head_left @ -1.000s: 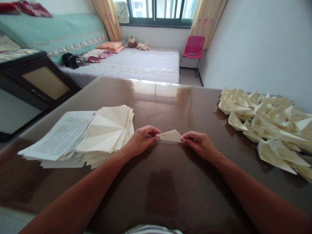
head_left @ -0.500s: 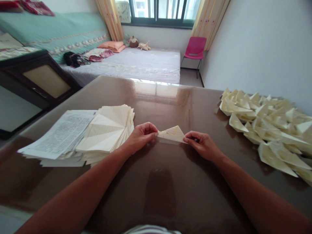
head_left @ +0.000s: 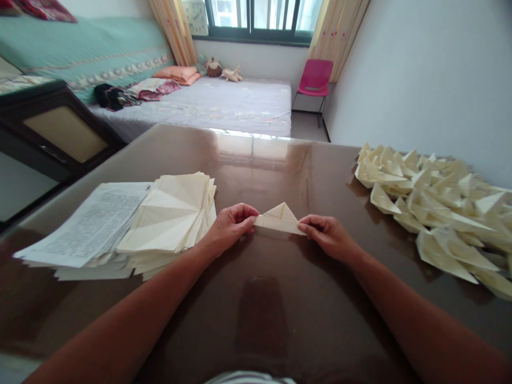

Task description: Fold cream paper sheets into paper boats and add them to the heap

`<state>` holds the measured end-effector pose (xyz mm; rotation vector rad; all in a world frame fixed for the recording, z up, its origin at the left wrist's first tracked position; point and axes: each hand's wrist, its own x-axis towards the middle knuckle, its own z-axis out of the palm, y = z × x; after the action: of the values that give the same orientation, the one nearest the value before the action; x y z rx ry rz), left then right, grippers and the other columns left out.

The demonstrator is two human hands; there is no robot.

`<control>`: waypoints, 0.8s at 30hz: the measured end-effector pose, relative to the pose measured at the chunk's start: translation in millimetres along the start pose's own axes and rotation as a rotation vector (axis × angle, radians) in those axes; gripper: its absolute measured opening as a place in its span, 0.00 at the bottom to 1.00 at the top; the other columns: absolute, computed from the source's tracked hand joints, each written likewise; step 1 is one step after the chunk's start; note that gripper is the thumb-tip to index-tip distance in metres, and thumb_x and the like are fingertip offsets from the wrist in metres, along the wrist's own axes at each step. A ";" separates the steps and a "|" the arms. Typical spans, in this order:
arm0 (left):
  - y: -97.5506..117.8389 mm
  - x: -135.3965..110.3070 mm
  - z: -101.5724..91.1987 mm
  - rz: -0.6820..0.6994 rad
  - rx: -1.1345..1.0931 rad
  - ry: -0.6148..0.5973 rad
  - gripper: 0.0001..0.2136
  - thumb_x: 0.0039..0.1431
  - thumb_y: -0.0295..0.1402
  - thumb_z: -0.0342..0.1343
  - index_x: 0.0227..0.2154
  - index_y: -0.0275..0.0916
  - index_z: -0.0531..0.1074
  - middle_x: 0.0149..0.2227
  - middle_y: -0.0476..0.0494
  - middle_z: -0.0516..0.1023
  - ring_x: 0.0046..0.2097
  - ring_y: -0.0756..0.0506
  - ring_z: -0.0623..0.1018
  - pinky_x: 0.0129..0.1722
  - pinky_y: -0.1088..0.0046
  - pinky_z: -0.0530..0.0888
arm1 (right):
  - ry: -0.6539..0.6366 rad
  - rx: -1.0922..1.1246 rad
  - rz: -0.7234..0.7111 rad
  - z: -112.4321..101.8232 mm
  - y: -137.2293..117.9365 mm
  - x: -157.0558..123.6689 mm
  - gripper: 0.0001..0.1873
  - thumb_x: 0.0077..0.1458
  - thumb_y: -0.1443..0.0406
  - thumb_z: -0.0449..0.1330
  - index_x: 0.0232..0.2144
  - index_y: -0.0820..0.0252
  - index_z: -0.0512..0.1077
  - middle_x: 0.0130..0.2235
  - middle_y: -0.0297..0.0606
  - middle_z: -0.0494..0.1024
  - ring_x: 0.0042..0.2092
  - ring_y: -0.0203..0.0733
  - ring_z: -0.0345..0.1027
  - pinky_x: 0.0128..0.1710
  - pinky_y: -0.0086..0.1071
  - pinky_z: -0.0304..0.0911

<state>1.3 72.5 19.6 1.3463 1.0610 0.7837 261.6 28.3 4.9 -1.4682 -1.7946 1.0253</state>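
Observation:
A small cream paper boat point(head_left: 278, 219), with a pointed peak in its middle, is stretched between my two hands just above the table. My left hand point(head_left: 236, 225) pinches its left tip between thumb and finger. At the opposite tip, my right hand point(head_left: 326, 233) is closed in a similar pinch. To the left of my left hand lies a stack of creased cream paper sheets point(head_left: 168, 213). Many folded paper boats point(head_left: 432, 202) are heaped on the right side of the table.
Printed white sheets point(head_left: 86, 221) lie left of the cream stack on the glossy brown table point(head_left: 256, 309). Past the table's far edge are a bed point(head_left: 240, 101) and a pink chair point(head_left: 316, 77). A dark cabinet point(head_left: 60, 128) stands at the left.
The paper boat's peak now stands more upright and central, and its lower edge looks straighter between my hands. Both hands keep their pinch. The whole view has shifted slightly.

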 end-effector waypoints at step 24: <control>-0.9 2.8 -3.3 -0.079 -0.074 -0.029 0.17 0.44 0.42 0.66 0.26 0.35 0.68 0.24 0.51 0.71 0.26 0.53 0.70 0.25 0.79 0.67 | 0.151 0.123 -0.042 4.4 -8.2 -1.2 0.16 0.58 0.55 0.55 0.45 0.57 0.64 0.32 0.34 0.75 0.30 0.35 0.66 0.30 0.28 0.60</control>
<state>-0.8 76.3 18.6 1.2428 1.0462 0.7361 253.9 25.6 9.6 -1.3890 -1.6203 0.9599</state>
